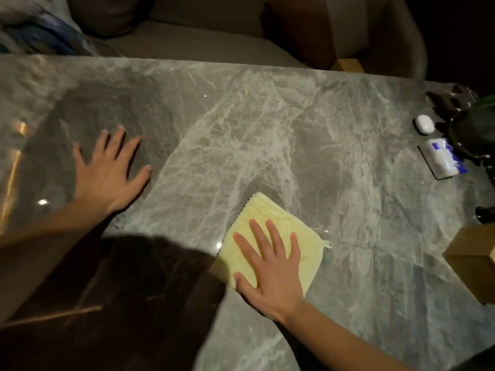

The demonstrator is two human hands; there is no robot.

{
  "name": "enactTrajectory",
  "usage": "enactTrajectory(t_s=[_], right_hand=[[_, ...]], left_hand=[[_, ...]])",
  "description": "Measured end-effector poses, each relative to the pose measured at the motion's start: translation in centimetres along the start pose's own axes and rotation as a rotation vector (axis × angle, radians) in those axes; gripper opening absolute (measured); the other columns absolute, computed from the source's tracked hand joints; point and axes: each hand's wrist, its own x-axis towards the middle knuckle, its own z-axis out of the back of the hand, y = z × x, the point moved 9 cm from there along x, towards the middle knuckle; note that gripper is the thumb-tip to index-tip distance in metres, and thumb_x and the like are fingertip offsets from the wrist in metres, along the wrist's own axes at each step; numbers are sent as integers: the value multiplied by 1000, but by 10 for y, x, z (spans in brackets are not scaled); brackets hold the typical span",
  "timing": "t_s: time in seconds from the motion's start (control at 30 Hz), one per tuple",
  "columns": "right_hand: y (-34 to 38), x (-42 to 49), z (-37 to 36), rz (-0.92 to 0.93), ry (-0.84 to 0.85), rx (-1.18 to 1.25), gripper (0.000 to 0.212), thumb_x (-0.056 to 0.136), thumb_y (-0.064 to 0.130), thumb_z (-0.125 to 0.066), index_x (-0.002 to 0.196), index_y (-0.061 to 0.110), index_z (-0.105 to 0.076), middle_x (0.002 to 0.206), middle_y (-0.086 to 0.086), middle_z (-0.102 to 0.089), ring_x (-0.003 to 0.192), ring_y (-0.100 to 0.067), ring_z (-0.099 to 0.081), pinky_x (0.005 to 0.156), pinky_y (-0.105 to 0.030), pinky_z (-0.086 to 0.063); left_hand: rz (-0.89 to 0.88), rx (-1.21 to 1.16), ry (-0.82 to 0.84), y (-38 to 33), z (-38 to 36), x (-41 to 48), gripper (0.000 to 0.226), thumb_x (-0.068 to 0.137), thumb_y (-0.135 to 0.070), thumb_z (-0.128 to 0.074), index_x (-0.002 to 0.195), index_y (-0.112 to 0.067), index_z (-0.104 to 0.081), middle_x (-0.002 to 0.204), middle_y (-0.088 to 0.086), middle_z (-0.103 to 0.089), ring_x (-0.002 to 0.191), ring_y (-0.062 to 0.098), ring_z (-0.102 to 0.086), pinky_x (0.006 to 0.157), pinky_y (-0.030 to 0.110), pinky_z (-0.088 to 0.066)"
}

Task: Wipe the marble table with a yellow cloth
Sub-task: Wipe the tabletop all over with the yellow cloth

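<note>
Shadow covers the near left of the grey marble table (267, 116). Just right of it the right hand (270, 269) lies flat, fingers spread, palm down on the folded yellow cloth (257, 210), which rests on the table near its front middle. Farther left, the left hand (109, 170) presses flat on bare marble, fingers spread, holding nothing. At the far right edge sit a white earbud case (423, 124) and a white-and-blue packet (443, 156).
</note>
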Motion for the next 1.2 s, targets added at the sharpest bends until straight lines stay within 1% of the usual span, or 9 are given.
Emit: enactTrajectory(t_s=[0.17, 0.27, 0.33, 0.47, 0.7, 0.93, 1.1, 1.13, 1.2], right_hand=[[1, 89, 15, -9, 23, 8, 59, 94, 57, -22, 150, 43, -17, 162, 10, -6, 150, -19, 5, 114, -62, 0], [-3, 163, 32, -61, -18, 12, 58, 94, 55, -21, 150, 42, -15, 162, 10, -7, 149, -17, 4, 115, -60, 1], [-8, 211, 42, -99, -41, 21, 57, 96, 54, -24, 151, 41, -16, 162, 10, -7, 149, -17, 4, 115, -59, 3], [-16, 289, 58, -141, -90, 28, 56, 96, 51, -25, 150, 39, -17, 162, 8, -7, 149, -19, 0, 115, -60, 2], [-25, 375, 77, -183, -125, 13, 58, 96, 50, -24, 151, 34, -17, 163, 4, -7, 150, -24, -1, 113, -63, 0], [-10, 345, 68, -111, -76, -21, 61, 95, 50, -24, 153, 33, -14, 163, 2, -4, 150, -24, 3, 116, -60, 3], [33, 237, 42, 80, -12, -9, 68, 87, 55, -20, 152, 35, -18, 163, 3, -5, 150, -22, 5, 116, -59, 2], [42, 211, 36, 116, 3, -10, 67, 88, 55, -21, 152, 35, -18, 163, 3, -5, 150, -22, 5, 116, -59, 1], [59, 160, 23, 176, 26, -2, 65, 89, 54, -24, 152, 36, -19, 163, 3, -5, 150, -23, 6, 116, -60, -1]], left_hand=[[28, 16, 28, 11, -15, 1, 74, 81, -62, -23, 147, -29, -27, 159, 2, -18, 146, 25, -12, 108, 66, -4], [57, -8, -1, 13, -13, 2, 74, 78, -60, -28, 145, -28, -34, 157, 2, -26, 145, 25, -20, 108, 66, -8], [16, -1, -9, 10, -13, 1, 73, 78, -59, -32, 144, -27, -35, 156, 4, -28, 144, 27, -24, 107, 66, -11], [0, -3, 4, 11, -10, 0, 72, 81, -60, -35, 147, -31, -26, 159, 2, -19, 147, 25, -14, 107, 65, -10], [12, -36, 22, 13, -9, 0, 72, 82, -61, -36, 147, -33, -23, 159, 1, -17, 148, 25, -8, 109, 66, -4], [7, -24, 22, 14, -11, -1, 73, 82, -62, -37, 148, -34, -21, 160, 0, -14, 148, 23, -8, 109, 64, -6], [22, -13, -4, 13, -9, 1, 71, 80, -59, -36, 145, -31, -33, 157, 0, -26, 145, 23, -20, 111, 65, -8], [21, -8, -14, 13, -8, 0, 70, 82, -59, -33, 146, -31, -32, 157, 0, -24, 146, 22, -19, 111, 64, -6], [16, 5, 3, 14, -11, 0, 71, 84, -63, -24, 149, -34, -20, 160, -2, -12, 148, 20, -6, 112, 62, 3]])
